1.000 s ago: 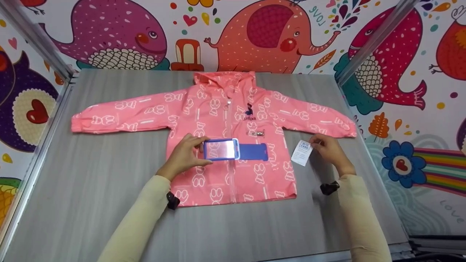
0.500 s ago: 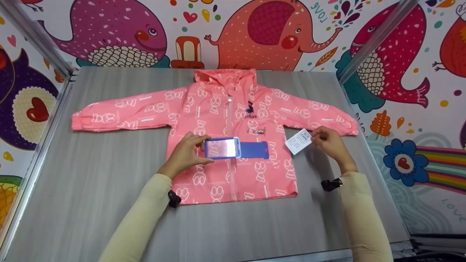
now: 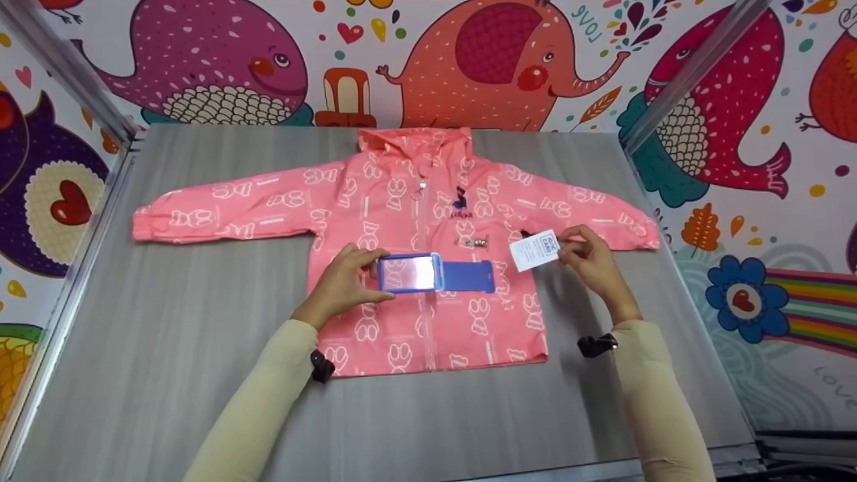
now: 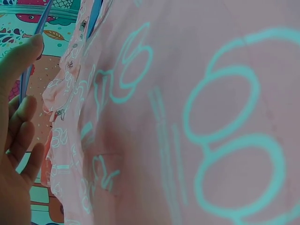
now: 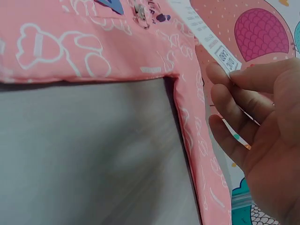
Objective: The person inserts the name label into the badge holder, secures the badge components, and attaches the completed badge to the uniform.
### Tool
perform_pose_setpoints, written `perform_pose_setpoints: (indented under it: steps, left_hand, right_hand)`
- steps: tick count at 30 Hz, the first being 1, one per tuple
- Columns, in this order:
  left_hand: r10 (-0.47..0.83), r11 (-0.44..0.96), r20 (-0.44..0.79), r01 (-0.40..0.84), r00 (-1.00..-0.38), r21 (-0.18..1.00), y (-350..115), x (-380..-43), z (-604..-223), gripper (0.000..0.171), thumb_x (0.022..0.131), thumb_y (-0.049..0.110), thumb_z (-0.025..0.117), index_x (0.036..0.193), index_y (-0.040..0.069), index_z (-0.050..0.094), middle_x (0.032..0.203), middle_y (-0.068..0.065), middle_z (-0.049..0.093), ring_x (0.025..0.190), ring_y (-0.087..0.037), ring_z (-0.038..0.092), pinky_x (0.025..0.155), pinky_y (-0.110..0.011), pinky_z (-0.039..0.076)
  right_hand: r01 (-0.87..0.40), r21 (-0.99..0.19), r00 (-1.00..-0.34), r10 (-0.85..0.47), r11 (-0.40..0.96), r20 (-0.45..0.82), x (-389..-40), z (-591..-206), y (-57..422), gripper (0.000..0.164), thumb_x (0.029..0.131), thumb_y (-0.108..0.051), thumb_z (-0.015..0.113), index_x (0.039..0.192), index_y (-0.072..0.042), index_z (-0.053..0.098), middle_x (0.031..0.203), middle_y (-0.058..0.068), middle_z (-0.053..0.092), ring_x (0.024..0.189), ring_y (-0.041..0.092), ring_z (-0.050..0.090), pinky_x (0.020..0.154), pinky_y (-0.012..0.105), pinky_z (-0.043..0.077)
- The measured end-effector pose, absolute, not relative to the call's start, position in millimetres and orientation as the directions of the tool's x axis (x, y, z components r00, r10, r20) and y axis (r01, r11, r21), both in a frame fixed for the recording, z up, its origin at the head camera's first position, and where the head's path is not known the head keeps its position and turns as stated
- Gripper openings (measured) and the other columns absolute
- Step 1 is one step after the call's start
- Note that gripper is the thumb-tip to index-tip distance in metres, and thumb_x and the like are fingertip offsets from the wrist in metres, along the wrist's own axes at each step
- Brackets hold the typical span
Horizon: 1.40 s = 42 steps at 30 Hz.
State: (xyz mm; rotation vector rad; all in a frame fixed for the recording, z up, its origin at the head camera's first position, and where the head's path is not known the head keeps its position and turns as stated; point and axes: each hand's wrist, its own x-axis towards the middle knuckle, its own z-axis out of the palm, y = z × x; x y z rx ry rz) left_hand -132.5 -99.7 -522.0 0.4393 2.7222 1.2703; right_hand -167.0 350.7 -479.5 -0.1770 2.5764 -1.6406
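Observation:
My left hand (image 3: 343,284) pinches the left end of a clear card holder (image 3: 407,274) with a blue frame, raised over the jacket. A blue flap or inner sleeve (image 3: 467,276) sticks out of its right side. Between thumb and fingertips my right hand (image 3: 592,262) grips a white printed card (image 3: 534,250) by its right corner, just right of the holder and apart from it. Under both lies a pink jacket (image 3: 395,335) with white outline prints, spread flat with its sleeves out. In the right wrist view the card (image 5: 206,35) slants up from the pinching fingers (image 5: 243,101).
A small clear badge clip (image 3: 473,242) with a metal piece lies on the jacket's chest, below a dark logo (image 3: 460,203). The grey tabletop (image 3: 201,348) surrounds the jacket. Cartoon-printed walls (image 3: 495,67) and metal posts (image 3: 689,73) border it at the back and sides.
My right hand has moved left with the card, swinging it from steep to nearly level and closer to the holder. The left hand and holder have stayed almost in place.

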Motion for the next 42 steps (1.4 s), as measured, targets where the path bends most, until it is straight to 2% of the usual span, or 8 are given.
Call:
perform_pose_setpoints:
  steps: [4,10,20,28,33,37,42]
  left_hand:
    - [0.307,0.608,0.050,0.236,-0.950,0.758,-99,-133,-523,0.072,0.065,0.035,0.092,0.130,0.022,0.063,0.095,0.000,0.057,0.097,-0.018,0.050,0.084,-0.034,0.048]
    - [0.319,0.614,0.113,0.296,-0.941,0.732,-97,-135,-524,0.070,0.063,0.033,0.094,0.126,0.018,0.066,0.089,-0.001,0.060,0.093,-0.017,0.047,0.082,-0.035,0.044]
    - [0.321,0.615,0.117,0.301,-0.940,0.729,-93,-138,-522,0.069,0.063,0.033,0.093,0.126,0.020,0.065,0.089,-0.001,0.058,0.092,-0.017,0.045,0.079,-0.033,0.042]
    - [0.313,0.620,0.106,0.287,-0.944,0.730,-90,-137,-522,0.069,0.064,0.036,0.093,0.126,0.021,0.065,0.091,-0.001,0.059,0.093,-0.017,0.046,0.080,-0.033,0.044]
    - [0.306,0.620,0.097,0.276,-0.947,0.735,-88,-137,-522,0.069,0.064,0.035,0.093,0.126,0.022,0.065,0.090,-0.001,0.059,0.093,-0.018,0.046,0.080,-0.033,0.044]
    - [0.312,0.615,0.130,0.304,-0.941,0.727,-86,-138,-524,0.071,0.063,0.034,0.093,0.126,0.020,0.065,0.087,0.000,0.059,0.092,-0.018,0.047,0.079,-0.033,0.044]
    - [0.313,0.614,0.143,0.315,-0.939,0.724,-85,-137,-523,0.072,0.063,0.033,0.094,0.128,0.018,0.065,0.086,0.000,0.059,0.092,-0.017,0.047,0.080,-0.033,0.044]
  right_hand:
    - [-0.135,-0.910,-0.983,-0.169,0.391,0.073,-165,-484,345,0.031,0.092,0.012,0.055,0.122,0.009,0.059,0.105,0.036,0.063,0.076,0.013,0.064,0.071,0.021,0.056]
    - [-0.192,-0.908,-0.978,-0.150,0.372,0.145,-164,-496,335,0.033,0.091,0.011,0.057,0.121,0.002,0.067,0.095,0.032,0.068,0.076,0.010,0.065,0.072,0.022,0.056]
    - [-0.200,-0.938,-0.976,-0.145,0.282,0.164,-154,-492,300,0.033,0.091,0.011,0.059,0.123,0.005,0.064,0.089,0.030,0.068,0.078,0.013,0.069,0.074,0.021,0.057]
    - [-0.175,-0.946,-0.979,-0.150,0.273,0.138,-142,-478,276,0.034,0.088,0.015,0.057,0.122,0.011,0.063,0.087,0.040,0.061,0.075,0.022,0.068,0.071,0.022,0.056]
    - [-0.144,-0.955,-0.984,-0.142,0.259,0.110,-144,-490,271,0.034,0.090,0.011,0.059,0.122,0.004,0.065,0.088,0.036,0.064,0.076,0.017,0.069,0.074,0.027,0.058]
    - [-0.138,-0.968,-0.983,-0.149,0.211,0.108,-146,-498,266,0.034,0.090,0.010,0.060,0.122,0.003,0.065,0.084,0.026,0.069,0.073,0.010,0.069,0.074,0.027,0.059]
    - [-0.118,-0.975,-0.986,-0.141,0.187,0.093,-144,-499,256,0.034,0.089,0.011,0.060,0.122,0.005,0.065,0.081,0.020,0.071,0.071,0.018,0.069,0.072,0.027,0.058]
